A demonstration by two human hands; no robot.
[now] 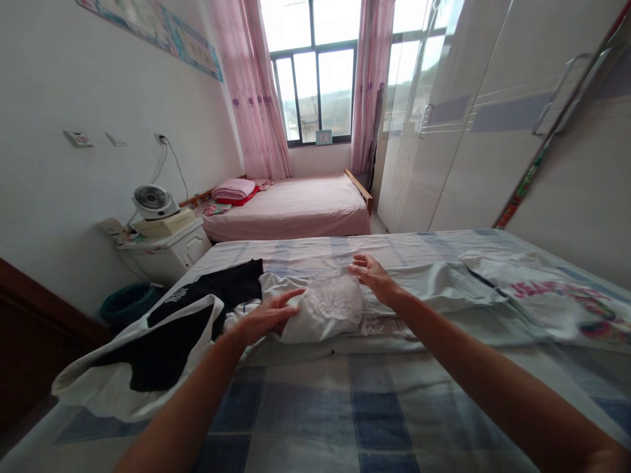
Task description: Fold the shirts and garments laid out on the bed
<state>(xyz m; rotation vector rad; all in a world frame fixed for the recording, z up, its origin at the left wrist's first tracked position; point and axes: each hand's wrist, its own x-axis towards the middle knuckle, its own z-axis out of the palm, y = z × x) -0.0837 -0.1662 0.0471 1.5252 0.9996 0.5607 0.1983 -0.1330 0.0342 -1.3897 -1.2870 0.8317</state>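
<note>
A white garment with a lace panel (335,299) lies bunched on the near bed, between my hands. My left hand (269,316) rests at its left edge, index finger stretched out and fingers apart. At the upper right edge, my right hand (373,276) has its fingers loosely bent and spaced apart, touching or just over the lace. Pale cloth (434,289) spreads out to the right under my right forearm. To the left lies a black and white garment (167,348), and at the far right a white shirt with pink lettering (552,295).
The near bed has a blue and white checked sheet (305,401). Beyond it stands a second bed with a pink sheet (296,207) and folded bedding (235,190). A fan (154,200) sits on a white cabinet (182,246) above a teal bin (131,302). Wardrobes (444,144) line the right.
</note>
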